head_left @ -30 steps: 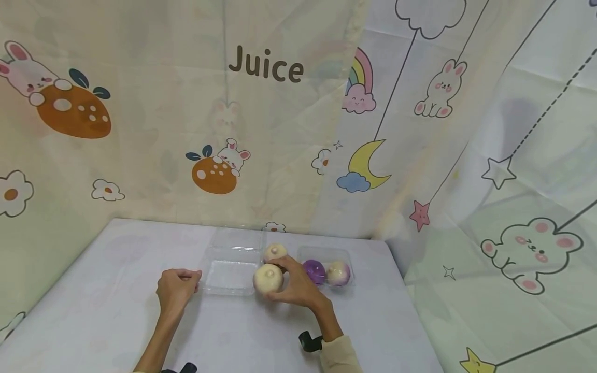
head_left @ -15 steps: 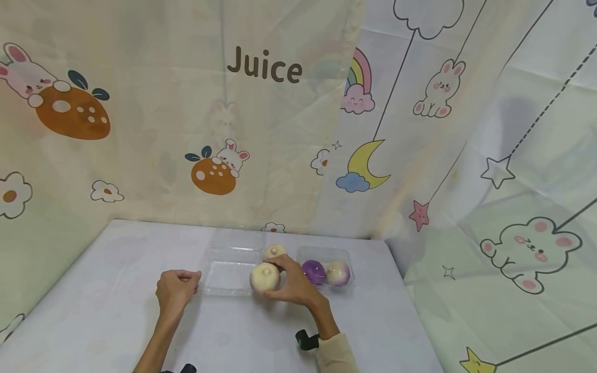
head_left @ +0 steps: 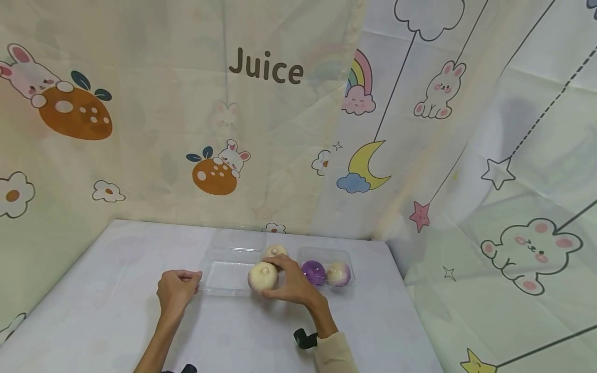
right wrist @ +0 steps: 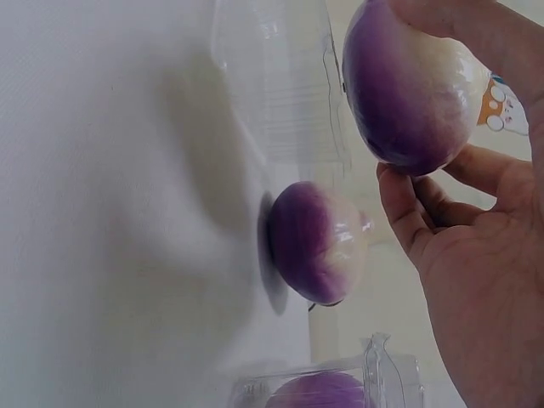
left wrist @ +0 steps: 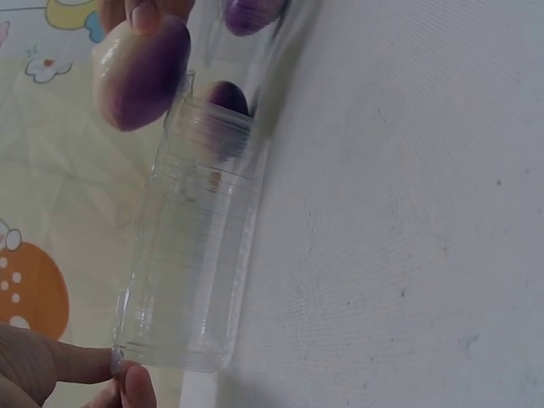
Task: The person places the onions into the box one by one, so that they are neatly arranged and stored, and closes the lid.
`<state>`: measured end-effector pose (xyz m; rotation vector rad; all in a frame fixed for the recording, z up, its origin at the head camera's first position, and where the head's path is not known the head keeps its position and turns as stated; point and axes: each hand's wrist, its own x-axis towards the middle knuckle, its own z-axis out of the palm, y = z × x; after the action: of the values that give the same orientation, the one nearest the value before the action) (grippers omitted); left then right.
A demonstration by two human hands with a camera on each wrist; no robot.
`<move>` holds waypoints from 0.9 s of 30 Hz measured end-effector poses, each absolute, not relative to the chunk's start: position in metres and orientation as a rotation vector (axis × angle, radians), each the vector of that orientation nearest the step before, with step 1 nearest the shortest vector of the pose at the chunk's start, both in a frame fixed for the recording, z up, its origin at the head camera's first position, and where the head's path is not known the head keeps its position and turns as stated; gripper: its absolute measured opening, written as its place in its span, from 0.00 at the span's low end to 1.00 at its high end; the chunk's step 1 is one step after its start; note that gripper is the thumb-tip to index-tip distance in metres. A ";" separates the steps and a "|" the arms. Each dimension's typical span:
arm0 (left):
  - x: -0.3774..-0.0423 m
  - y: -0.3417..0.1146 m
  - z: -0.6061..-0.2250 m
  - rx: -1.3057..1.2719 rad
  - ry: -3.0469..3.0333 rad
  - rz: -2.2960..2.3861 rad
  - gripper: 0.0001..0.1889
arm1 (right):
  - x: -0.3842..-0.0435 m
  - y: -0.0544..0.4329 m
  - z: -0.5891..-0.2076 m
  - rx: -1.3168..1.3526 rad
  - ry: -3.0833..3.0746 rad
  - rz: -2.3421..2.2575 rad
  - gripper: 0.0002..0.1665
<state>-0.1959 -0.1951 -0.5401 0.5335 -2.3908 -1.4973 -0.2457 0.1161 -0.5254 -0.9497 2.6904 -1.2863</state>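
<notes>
My right hand holds a purple-and-cream turnip between thumb and fingers. The turnip hangs above the right end of an open clear plastic box, its pale nubbed top facing up in the head view. At the box's left end, my left hand pinches the rim between thumb and finger, plain in the left wrist view, where fingertips meet the corner. A second turnip stands on the table behind my right hand, partly covered by it in the head view. Nothing shows inside the open box.
To the right stands another clear box with a purple-side-up turnip and a pale-topped turnip. The open box's lid lies back toward the curtain. Both rest on a white table.
My right hand has moved the held turnip slightly left, further over the open box's right end. My left hand keeps its pinch on the rim, unmoved.
</notes>
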 end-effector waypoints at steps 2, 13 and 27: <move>-0.196 -0.195 -0.540 0.538 -2.387 -1.497 0.13 | -0.246 0.115 -0.525 -0.955 2.702 -1.270 0.45; -0.195 -0.194 -0.540 0.538 -2.370 -1.500 0.13 | -0.247 0.107 -0.522 -0.899 2.707 -1.254 0.46; -0.195 -0.194 -0.541 0.537 -2.373 -1.483 0.13 | -0.252 0.095 -0.520 -0.978 2.637 -1.301 0.44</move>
<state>-0.1954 -0.1937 -0.5407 0.5369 -2.3731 -1.4829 -0.2522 0.0949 -0.5199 -0.9784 2.6365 -1.3012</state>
